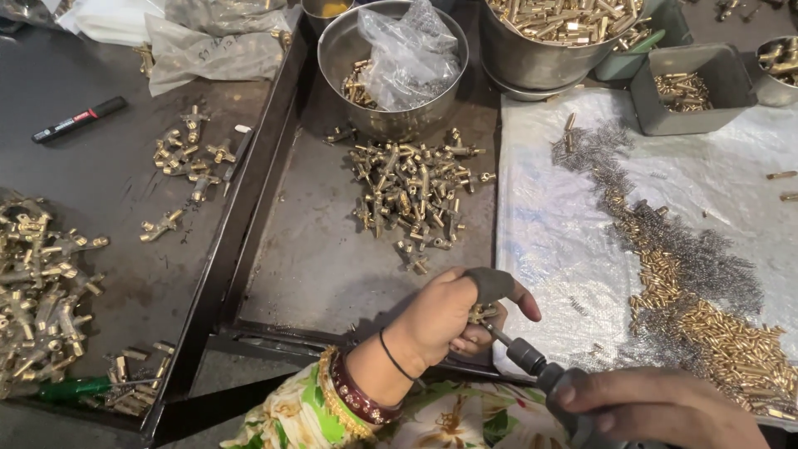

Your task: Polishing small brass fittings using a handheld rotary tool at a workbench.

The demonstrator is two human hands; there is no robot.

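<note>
Left hand: I saw my left hand [449, 316] clenched round one small brass fitting [478, 313], a dark cot over the thumb, above the front rim of the middle tray [316, 266].
Right hand: my right hand [657, 407] was wrapped tight round one grey power driver [553, 378] at the bench's front edge.
Driver axis: its long axis ran up and to the left, the bit tip touching the fitting.
Fitting axis: mostly hidden by my fingers; I could not tell.
Middle tray: one heap of brass fittings [411, 195], too many to count, lay toward its far edge.
Bowls: one steel bowl [391, 66] with a clear bag stood behind the heap; I counted a second bowl [549, 37] to its right.
White sheet: small brass pins [723, 333] and grey springs [706, 266] lay scattered, uncountable.
Left tray: one black marker [79, 119].
</note>
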